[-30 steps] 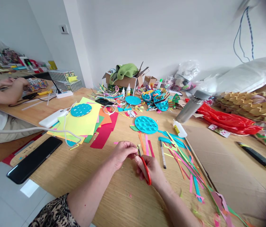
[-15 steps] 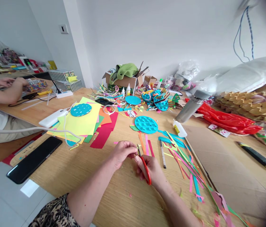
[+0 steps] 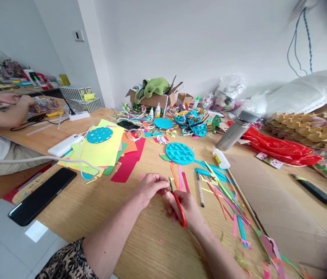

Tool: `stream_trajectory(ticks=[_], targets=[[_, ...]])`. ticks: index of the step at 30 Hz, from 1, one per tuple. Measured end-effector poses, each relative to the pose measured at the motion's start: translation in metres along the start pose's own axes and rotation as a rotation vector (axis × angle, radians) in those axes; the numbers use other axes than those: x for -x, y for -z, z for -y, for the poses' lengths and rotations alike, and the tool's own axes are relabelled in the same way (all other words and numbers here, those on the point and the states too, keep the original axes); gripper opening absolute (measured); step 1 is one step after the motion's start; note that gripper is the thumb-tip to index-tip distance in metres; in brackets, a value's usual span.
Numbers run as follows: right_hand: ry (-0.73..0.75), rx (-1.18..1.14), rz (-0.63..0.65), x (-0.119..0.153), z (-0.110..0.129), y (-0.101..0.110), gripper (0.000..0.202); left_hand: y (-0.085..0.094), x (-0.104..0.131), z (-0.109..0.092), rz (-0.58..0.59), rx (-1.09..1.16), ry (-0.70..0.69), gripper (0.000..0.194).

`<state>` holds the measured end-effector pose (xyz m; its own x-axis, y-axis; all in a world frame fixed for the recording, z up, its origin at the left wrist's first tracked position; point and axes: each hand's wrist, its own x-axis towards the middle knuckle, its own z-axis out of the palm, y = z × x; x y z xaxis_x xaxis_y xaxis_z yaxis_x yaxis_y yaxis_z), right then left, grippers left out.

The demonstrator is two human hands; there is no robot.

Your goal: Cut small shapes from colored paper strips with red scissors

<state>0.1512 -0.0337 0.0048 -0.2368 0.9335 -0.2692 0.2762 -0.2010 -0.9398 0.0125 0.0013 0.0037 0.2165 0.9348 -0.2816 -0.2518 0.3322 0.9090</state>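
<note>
My right hand (image 3: 182, 207) is closed round a pair of red-handled scissors (image 3: 182, 215), whose dark blades point up and away from me. Close against the blades, my left hand (image 3: 153, 188) pinches a small piece of yellow-green paper (image 3: 168, 186), mostly hidden by the fingertips. Beyond the hands lie orange, pink and red paper strips (image 3: 180, 178) and a blue oval (image 3: 180, 153) with a woven-looking surface. A pen (image 3: 200, 190) lies just right of my right hand, beside a loose heap of coloured paper strips (image 3: 224, 197).
Left stand stacked coloured sheets (image 3: 102, 151), a black phone (image 3: 43, 195) and a white cable. To the right are a glue bottle (image 3: 221, 158), metal flask (image 3: 233, 133), cardboard sheet (image 3: 270, 193) and utility knife (image 3: 320, 193). Another person's hands (image 3: 15, 100) work at far left.
My hands and the scissors hold almost the same position. At far left the other person's hands have shifted slightly.
</note>
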Motion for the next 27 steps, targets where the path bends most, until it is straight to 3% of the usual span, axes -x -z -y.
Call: stream_trajectory(ticks=[27], targets=[[0.036,0.004,0.022,0.0001,-0.0045,0.002,0.049,0.0018,0.0005,-0.0035,0.022,-0.03,-0.006,0.014]])
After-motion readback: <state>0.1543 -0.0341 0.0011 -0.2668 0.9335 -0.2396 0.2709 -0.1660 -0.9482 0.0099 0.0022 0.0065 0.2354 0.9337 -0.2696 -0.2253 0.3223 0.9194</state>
